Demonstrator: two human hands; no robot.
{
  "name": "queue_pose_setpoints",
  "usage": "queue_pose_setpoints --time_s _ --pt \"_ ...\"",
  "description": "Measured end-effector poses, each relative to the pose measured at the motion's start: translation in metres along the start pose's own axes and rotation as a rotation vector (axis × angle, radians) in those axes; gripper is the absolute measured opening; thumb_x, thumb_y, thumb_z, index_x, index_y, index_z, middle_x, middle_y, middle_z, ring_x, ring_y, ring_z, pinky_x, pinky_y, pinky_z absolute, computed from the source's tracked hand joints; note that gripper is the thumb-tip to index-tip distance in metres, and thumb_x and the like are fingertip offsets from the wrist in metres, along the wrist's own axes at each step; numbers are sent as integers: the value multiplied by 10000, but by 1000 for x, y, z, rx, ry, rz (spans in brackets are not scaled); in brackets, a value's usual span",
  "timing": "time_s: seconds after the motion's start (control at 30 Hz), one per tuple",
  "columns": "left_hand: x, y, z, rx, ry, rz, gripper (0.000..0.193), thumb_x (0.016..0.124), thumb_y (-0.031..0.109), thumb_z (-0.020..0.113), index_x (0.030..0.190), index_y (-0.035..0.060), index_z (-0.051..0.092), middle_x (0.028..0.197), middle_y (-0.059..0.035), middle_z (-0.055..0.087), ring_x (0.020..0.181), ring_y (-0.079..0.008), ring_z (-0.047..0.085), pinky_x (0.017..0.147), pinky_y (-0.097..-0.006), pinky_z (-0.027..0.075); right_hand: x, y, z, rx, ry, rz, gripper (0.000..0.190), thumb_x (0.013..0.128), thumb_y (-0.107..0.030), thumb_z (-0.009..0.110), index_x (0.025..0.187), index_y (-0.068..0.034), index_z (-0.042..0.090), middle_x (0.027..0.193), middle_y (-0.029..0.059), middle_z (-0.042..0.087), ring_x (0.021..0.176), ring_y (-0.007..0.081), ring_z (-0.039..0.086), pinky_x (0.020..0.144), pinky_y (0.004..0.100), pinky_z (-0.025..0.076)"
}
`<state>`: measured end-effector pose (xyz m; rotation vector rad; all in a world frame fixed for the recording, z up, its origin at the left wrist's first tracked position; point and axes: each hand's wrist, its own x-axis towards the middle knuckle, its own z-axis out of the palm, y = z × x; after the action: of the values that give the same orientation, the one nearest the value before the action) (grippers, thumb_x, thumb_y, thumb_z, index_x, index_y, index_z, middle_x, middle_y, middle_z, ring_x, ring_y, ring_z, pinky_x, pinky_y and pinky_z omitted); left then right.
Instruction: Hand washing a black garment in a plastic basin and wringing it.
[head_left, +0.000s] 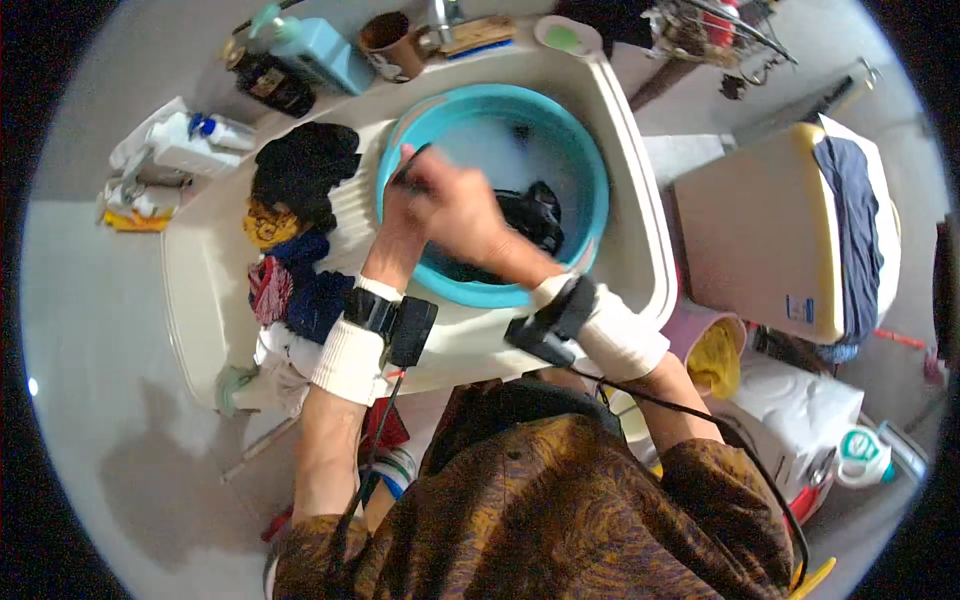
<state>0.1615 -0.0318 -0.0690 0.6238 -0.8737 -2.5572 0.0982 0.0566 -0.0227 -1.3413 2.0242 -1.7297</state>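
Observation:
Both hands meet over the left part of a turquoise plastic basin (491, 298) that holds cloudy water. My left hand (411, 196) is closed on a dark wet cloth (414, 159), a bit of which shows between the fingers. My right hand (465, 206), blurred by motion, presses against the same cloth and partly hides it. More black wet fabric (544, 221) lies in the basin, right of the hands. To the left, a heap of clothes rests in the sink: black cloth (300, 169), a yellow patterned piece (270, 225), navy cloth (319, 304) and white cloth (289, 349).
The basin stands in a cream laundry sink (645, 202) with a ribbed washboard (356, 206). Along its back edge are a dark bottle (274, 82), a blue pump bottle (326, 56), a brown cup (391, 46), a wooden brush (478, 36) and a soap dish (568, 35). Cables hang from both wrist straps.

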Motion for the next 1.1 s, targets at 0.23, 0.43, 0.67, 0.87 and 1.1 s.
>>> queue_pose_setpoints --time_s 0.23,0.43,0.67,0.87,1.1 --pt "3 -36 36 -123 262 -119 261 889 316 454 999 95 539 976 -46 580 891 -166 561 812 -332 457 14 45 -11 -388 129 174 267 793 -279 563 661 -47 547 549 212 530 552 411 537 496 471 437" --pt "-19 -30 -1 34 -137 173 240 911 316 401 802 132 511 737 -14 518 716 -121 525 661 -317 443 -24 22 17 -457 99 -94 273 790 -278 559 649 -44 558 553 192 541 532 384 548 478 447 448" --pt "-6 -37 27 -145 168 -201 245 888 307 421 884 97 547 856 -43 590 808 -167 568 727 -322 466 -7 47 -3 -455 94 22 220 803 -249 532 694 -67 590 575 158 562 536 345 567 503 440 461" --pt "-10 -47 21 -214 -201 130 238 892 298 415 902 84 518 875 -35 551 833 -163 540 772 -339 455 -26 30 20 -412 93 -43 309 825 -297 501 660 -51 589 588 188 571 547 376 566 520 468 461" --pt "-1 -51 24 -121 63 -183 224 886 284 414 865 92 529 838 -42 560 792 -173 559 758 -329 457 -20 35 -17 -393 151 29 321 829 -286 524 638 -32 570 549 190 539 542 389 545 522 459 454"
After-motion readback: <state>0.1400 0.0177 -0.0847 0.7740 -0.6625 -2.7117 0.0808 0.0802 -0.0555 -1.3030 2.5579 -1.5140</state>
